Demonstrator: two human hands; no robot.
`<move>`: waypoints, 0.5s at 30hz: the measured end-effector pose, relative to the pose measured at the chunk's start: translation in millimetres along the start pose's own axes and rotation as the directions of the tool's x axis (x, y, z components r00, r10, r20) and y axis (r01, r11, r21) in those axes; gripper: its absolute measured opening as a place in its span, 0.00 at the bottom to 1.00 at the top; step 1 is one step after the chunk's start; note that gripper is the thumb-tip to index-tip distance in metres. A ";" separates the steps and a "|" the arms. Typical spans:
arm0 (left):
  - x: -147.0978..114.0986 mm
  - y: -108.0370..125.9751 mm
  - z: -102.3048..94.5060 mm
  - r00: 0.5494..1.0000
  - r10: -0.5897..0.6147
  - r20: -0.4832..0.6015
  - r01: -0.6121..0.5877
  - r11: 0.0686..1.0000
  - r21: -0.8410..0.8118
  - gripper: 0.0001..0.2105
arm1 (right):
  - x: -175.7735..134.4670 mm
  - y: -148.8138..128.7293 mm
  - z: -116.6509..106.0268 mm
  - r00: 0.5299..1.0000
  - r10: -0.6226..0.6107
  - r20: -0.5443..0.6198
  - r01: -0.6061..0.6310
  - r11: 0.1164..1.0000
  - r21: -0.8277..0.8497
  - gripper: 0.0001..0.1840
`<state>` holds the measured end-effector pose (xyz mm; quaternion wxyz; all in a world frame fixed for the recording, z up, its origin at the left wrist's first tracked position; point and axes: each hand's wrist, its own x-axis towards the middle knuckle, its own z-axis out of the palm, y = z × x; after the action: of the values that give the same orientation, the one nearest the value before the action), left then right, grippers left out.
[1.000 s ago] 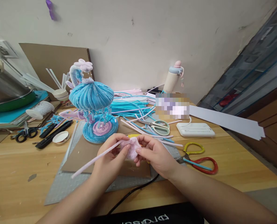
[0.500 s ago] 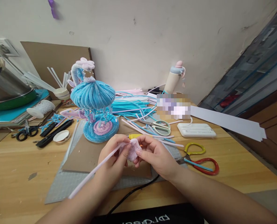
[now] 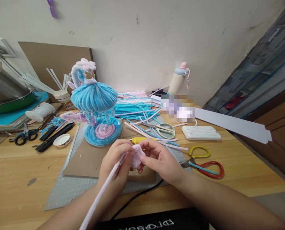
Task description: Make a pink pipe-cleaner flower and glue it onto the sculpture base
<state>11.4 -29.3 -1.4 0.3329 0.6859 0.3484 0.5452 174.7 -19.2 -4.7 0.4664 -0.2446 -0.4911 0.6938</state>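
Observation:
Between both hands is a small, pale pink coil of fuzzy pipe cleaner (image 3: pixel 137 156), held above the brown cardboard (image 3: pixel 84 163). My left hand (image 3: pixel 115 161) is closed, pinching the coil's left side with thumb and fingers. From that grip the pipe cleaner's long loose end runs down over my left forearm. On the coil's right edge, the thumb and fingers of my right hand (image 3: pixel 160 161) are closed too. Some fingertips are hidden behind the coil. Just beyond the hands stands a blue and pink pipe-cleaner sculpture (image 3: pixel 94 97) on a round coiled base. A yellow-handled tool (image 3: pixel 142 140) lies partly behind my fingers.
Right of my hands lie scissors with yellow and red handles (image 3: pixel 206 171) and a white power bank (image 3: pixel 201 133). Pale green scissors (image 3: pixel 165 131) rest by blue pipe cleaners (image 3: pixel 135 110). Black scissors (image 3: pixel 26 135) lie left; a black cable (image 3: pixel 137 195) crosses in front.
The pipe cleaner's loose end has swung right and nearer to me over my left forearm. The coil has turned slightly between my fingers; both hands keep hold of it.

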 end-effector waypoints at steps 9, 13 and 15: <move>1.4 -0.3 -0.8 1.000 -0.025 0.013 0.026 0.997 -0.078 0.06 | -0.7 1.1 -2.0 1.000 0.003 0.006 -0.003 1.000 -0.026 0.11; 0.6 -0.5 -0.9 0.997 -0.071 0.030 0.073 0.994 -0.080 0.06 | -0.9 0.2 -2.1 1.000 -0.004 -0.004 0.004 0.999 -0.032 0.10; 0.4 -0.8 -0.6 0.996 -0.086 0.038 0.088 0.994 -0.068 0.06 | -0.8 0.2 -2.0 1.000 -0.004 -0.010 0.003 1.000 -0.031 0.10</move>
<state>10.8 -28.4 -1.7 0.3859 0.6675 0.3530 0.5300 176.6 -19.0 -5.7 0.4662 -0.2546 -0.4999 0.6840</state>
